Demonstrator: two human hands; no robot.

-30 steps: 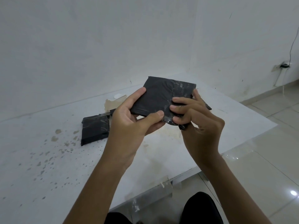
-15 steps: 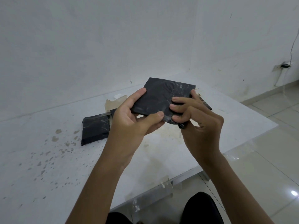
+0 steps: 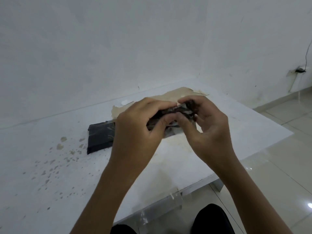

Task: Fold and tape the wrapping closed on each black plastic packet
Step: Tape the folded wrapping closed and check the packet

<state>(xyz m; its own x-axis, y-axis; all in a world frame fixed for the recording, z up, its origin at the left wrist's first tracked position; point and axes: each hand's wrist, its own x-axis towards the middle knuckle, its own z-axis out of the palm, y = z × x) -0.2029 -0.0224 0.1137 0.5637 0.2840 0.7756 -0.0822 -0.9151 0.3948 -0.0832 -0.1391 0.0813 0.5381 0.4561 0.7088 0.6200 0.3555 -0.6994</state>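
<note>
Held packet (image 3: pixel 170 114): black plastic, lifted above the white table (image 3: pixel 236 125), seen nearly edge-on; long axis roughly left to right, right end tipped slightly up and away; wrapping bunched and crinkled at that right end.
Left hand (image 3: pixel 140 125): curled round the packet's left part, fingers over the far side, thumb pressed on the near face.
Right hand (image 3: pixel 209 125): pinching the crumpled right end, fingers arched over the top, thumb beside the left thumb.
Second packet (image 3: pixel 101 137): flat on the table, left of the held packet, partly hidden behind the left hand.
Peeled patch (image 3: pixel 177 93): tan, on the table surface behind the held packet.
Stains (image 3: pixel 60 146): brown specks on the table, further left than the second packet.
View of the wrap: mostly blocked by both hands; tape not discernible.
</note>
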